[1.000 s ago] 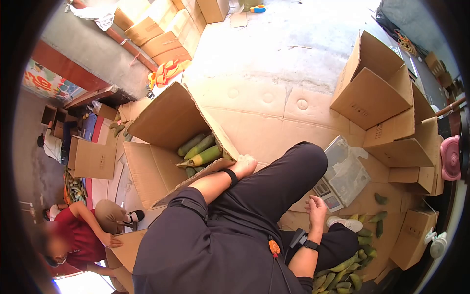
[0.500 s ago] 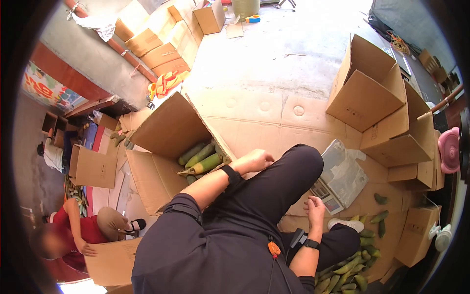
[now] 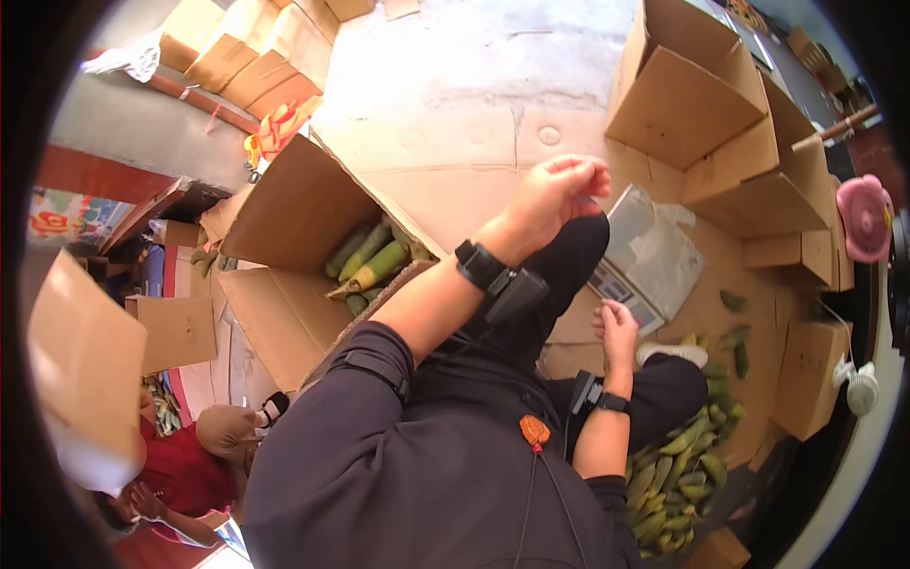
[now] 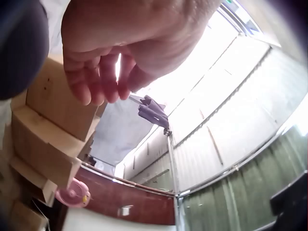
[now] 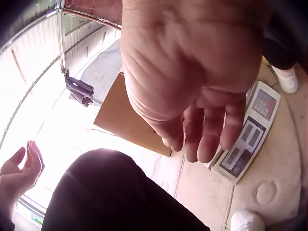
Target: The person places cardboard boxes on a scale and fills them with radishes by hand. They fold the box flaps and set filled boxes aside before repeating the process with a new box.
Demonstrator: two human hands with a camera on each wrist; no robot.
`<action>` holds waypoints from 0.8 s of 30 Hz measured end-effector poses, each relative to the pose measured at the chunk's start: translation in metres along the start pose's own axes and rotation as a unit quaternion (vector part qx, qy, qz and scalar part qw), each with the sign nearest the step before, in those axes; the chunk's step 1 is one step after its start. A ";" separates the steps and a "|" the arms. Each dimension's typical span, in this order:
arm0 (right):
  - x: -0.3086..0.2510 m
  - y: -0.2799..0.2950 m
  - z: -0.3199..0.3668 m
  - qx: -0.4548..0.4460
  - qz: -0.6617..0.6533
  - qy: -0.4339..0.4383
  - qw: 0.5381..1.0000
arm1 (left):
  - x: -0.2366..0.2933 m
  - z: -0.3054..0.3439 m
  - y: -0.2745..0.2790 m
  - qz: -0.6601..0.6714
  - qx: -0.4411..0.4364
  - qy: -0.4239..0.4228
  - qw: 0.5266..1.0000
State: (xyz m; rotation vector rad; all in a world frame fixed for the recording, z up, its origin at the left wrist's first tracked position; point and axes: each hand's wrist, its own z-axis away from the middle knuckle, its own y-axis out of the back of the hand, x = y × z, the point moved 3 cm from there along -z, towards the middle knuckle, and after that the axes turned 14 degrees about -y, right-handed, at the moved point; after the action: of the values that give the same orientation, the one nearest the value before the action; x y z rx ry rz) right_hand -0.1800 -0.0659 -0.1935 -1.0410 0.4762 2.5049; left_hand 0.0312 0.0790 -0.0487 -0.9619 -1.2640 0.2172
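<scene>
My left hand (image 3: 559,194) is raised over my bent knee, its fingers loosely curled with nothing in them. In the left wrist view, the fingers (image 4: 84,86) hang down and bend softly. Lower on the right, my right hand (image 3: 618,332) hovers near the scale (image 3: 626,294), also holding nothing. The right wrist view has its relaxed fingers (image 5: 207,139) overlapping the scale's panel (image 5: 248,134). Left of my knee stands an open carton (image 3: 303,204), tilted, with several long green vegetables (image 3: 374,266) inside, one yellowish.
By my right leg lies a pile of green vegetables (image 3: 678,484). Open cartons (image 3: 697,95) stand at right, near a pink fan (image 3: 864,218). A person in a red top (image 3: 190,469) sits at left, beside a raised carton (image 3: 85,351). Stacked boxes (image 3: 251,57) line the far left.
My left hand has left the carton's edge and moved up and right over my knee. My right hand stays nearly still. At left, cardboard has been lifted in front of the other person.
</scene>
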 end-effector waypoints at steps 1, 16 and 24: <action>-0.002 0.001 0.004 -0.002 -0.014 0.000 1.000 | -0.004 -0.003 0.000 0.059 0.001 0.005 0.998; -0.062 -0.017 0.033 -0.104 -0.014 0.062 0.993 | 0.055 0.014 0.000 -0.269 0.028 -0.187 0.945; -0.009 0.013 -0.002 -0.016 -0.011 -0.030 0.999 | 0.202 0.063 0.080 -0.699 0.138 -0.349 0.608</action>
State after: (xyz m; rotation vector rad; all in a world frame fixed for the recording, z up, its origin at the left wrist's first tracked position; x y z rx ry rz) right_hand -0.1791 -0.0803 -0.1864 -0.9752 0.4059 2.5237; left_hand 0.0731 0.2841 0.0361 0.6825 -2.2638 -0.5131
